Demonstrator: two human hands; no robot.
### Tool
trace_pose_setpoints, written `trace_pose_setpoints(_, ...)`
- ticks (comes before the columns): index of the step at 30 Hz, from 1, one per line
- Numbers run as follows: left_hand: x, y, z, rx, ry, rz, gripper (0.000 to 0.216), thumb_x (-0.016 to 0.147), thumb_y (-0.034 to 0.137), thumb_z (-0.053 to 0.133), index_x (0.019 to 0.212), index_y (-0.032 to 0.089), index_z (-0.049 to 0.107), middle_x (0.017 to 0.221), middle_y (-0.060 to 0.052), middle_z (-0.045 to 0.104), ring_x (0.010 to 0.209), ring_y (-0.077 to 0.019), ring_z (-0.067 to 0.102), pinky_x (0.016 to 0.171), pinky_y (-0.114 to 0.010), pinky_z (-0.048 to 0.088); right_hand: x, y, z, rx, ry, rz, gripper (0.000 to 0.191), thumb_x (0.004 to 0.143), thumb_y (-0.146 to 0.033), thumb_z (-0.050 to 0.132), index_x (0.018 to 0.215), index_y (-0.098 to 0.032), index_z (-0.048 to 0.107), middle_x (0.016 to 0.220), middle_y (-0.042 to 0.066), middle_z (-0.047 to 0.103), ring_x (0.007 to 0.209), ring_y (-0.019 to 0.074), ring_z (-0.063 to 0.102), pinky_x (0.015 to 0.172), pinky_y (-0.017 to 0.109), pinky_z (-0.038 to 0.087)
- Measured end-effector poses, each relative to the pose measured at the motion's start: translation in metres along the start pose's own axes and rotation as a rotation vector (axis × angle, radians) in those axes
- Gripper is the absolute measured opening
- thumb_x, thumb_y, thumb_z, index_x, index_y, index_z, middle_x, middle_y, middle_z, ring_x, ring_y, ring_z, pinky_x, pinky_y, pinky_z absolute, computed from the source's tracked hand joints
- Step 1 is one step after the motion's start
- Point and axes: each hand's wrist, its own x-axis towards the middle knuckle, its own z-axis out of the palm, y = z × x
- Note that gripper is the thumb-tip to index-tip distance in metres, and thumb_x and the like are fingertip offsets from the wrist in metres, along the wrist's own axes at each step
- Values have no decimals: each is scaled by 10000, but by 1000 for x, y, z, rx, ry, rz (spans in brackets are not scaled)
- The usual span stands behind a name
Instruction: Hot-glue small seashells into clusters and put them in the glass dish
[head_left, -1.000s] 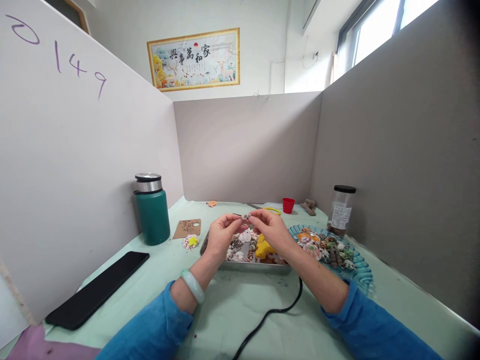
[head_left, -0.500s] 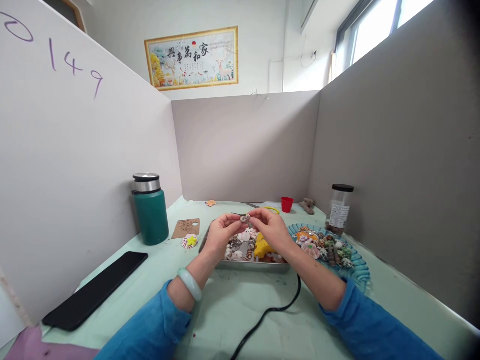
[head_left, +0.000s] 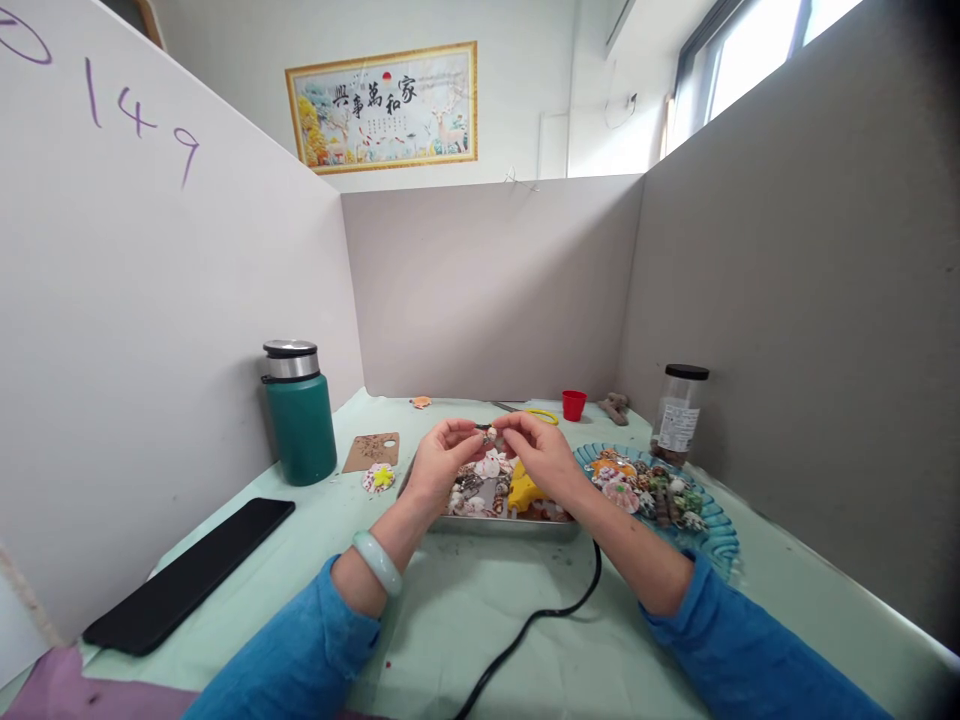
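Note:
Above the metal tray [head_left: 502, 528], my left hand [head_left: 441, 465] and my right hand [head_left: 541, 458] meet fingertip to fingertip. Both pinch a small shell piece [head_left: 491, 435], pale and rounded with a thin dark strip beside it; its exact kind is too small to tell. Fingers partly cover it. Beneath my hands, the tray holds many small seashells [head_left: 471, 487] and a yellow glue gun [head_left: 523, 488], partly behind my right wrist. A black cord [head_left: 536, 618] runs from near the tray toward me.
On the right are a blue plate [head_left: 726, 535] of shells and a black-lidded jar [head_left: 677, 418]. Further back stand a red cup [head_left: 574, 405] and yellow-handled scissors [head_left: 541, 415]. On the left are a green bottle [head_left: 300, 425], a brown card [head_left: 369, 453], a decorated shell disc [head_left: 378, 477] and a black slab [head_left: 191, 575].
The fingers have shifted slightly around the small shell piece, and the dark strip now sits between both hands' fingertips. The whole view has tilted a little; other things stay put.

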Motion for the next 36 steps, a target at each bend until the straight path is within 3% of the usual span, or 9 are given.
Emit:
trace_pose_setpoints(6, 4, -5, 1, 124, 12, 186, 364, 658, 240, 727, 938, 151, 513, 829, -29, 628, 807, -141, 626, 801, -321, 501, 0, -1, 0, 25, -27, 28, 292, 768, -423, 565, 899, -170, 630, 792, 36, 658, 718, 152, 597, 646, 269, 474)
trace_pose_setpoints(16, -1, -4, -1, 341, 11, 380, 344, 751, 281, 652, 1032, 176, 484, 889, -57, 650, 855, -166, 637, 815, -329, 501, -3, -6, 1, -5, -18, -54, 186, 802, -317, 556, 896, -172, 624, 839, 35, 659, 771, 153, 599, 711, 271, 457)
trace_pose_setpoints(26, -1, -4, -1, 375, -48, 355, 298, 776, 290, 621, 1039, 177, 540, 1042, -88, 636, 863, -166, 643, 769, -299, 519, -3, -5, 0, -59, 32, -107, 201, 827, -341, 533, 920, -184, 618, 855, 31, 656, 767, 152, 600, 722, 280, 464)
trace_pose_setpoints(30, 2, -6, -2, 351, -31, 406, 259, 752, 267, 641, 986, 173, 583, 1145, -91, 580, 850, -153, 642, 777, -298, 526, -3, -4, 0, -63, 32, -114, 192, 825, -336, 538, 924, -189, 610, 861, 28, 653, 770, 148, 598, 723, 276, 465)
trace_pose_setpoints(36, 6, -11, -6, 357, -21, 440, 222, 751, 267, 641, 946, 160, 637, 1137, -102, 585, 905, -177, 630, 833, -332, 526, -5, -9, -1, -80, -7, -127, 157, 824, -296, 531, 913, -188, 604, 847, 24, 644, 761, 145, 588, 712, 273, 458)
